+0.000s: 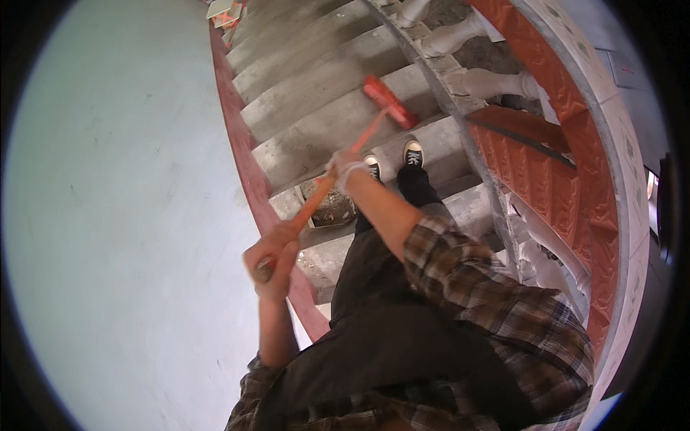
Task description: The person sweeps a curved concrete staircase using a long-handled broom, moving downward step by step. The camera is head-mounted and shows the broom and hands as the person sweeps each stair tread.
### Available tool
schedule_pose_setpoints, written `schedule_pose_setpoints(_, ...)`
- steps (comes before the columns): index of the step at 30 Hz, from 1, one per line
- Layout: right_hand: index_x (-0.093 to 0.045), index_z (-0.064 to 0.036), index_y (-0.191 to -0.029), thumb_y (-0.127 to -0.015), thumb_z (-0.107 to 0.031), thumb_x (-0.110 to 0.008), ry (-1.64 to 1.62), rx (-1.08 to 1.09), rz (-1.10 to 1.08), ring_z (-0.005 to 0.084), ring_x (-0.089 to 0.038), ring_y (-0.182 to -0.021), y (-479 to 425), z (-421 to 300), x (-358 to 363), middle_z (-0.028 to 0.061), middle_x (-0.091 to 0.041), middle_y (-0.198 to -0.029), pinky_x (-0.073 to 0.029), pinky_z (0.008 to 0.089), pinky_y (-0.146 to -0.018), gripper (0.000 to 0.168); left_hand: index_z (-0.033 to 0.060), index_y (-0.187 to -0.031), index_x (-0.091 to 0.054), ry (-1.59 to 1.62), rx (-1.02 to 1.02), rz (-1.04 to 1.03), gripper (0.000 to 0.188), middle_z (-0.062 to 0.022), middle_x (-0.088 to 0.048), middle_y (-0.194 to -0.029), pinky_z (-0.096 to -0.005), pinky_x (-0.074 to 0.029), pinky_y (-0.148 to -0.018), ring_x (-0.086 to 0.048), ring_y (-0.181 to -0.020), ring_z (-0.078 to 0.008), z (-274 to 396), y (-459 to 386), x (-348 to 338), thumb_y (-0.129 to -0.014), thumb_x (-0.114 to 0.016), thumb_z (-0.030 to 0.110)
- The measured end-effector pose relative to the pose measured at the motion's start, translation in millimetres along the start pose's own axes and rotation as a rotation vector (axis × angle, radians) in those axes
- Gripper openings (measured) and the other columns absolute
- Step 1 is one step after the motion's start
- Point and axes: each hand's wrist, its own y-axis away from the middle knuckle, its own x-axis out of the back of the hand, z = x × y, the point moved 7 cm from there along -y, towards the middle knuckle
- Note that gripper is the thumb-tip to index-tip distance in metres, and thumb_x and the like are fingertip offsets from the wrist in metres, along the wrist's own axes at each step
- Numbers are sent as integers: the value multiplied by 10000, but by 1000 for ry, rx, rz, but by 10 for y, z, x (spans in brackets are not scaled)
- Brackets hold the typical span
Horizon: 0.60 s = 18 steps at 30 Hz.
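Both hands grip the orange-red handle [312,202] of a broom that slants across the stairs. My left hand [275,256] is wrapped around the handle's end, beside the pale wall. Farther down the shaft, my right hand [345,168] is closed around it, with a whitish band or glove cuff at the wrist. The red broom head [391,102] lies against a grey concrete step [323,126] just beyond my shoes. Below the handle, a scoop-like dustpan [331,207] with loose debris sits on a step, partly covered by the handle and my leg.
A pale wall [124,188] with a dark red skirting strip [237,124] borders the stairs on the left. White balusters [490,83] and a red-brown covered railing [593,178] line the right. My black sneaker [413,156] stands on a step. Several boards or boxes [223,13] lie at the far left.
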Motion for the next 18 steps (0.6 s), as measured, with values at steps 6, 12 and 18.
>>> schedule_pose_setpoints(6,-426,-72,-509,-622,-66,-479,6,-542,-45,211,-447,-468,231,1064,-1173,67,-436,-523,-367,356,-434,125,29,-537,-370,-316,58,-16,186,-55,-440,-560,-279,-337,-567,-381,-543,-154,283,32,346,-657,-477,-64)
schedule_pose_setpoints(12,-423,-85,-559,-634,-49,-457,-91,-363,-130,200,-438,-411,1053,789,-1151,62,-416,-486,-364,326,-386,91,22,-510,-389,-278,-67,29,169,-73,-453,-523,-302,-365,-512,-431,-505,-209,721,433,355,-530,-513,-93)
schedule_pose_setpoints(18,-383,-76,-505,-659,-63,-433,-134,-231,73,229,-431,-407,610,883,-668,69,-395,-464,-374,342,-388,162,24,-486,-376,26,-68,30,173,-71,-437,-503,-315,-345,-505,-406,-480,-204,383,518,647,-510,-502,-91)
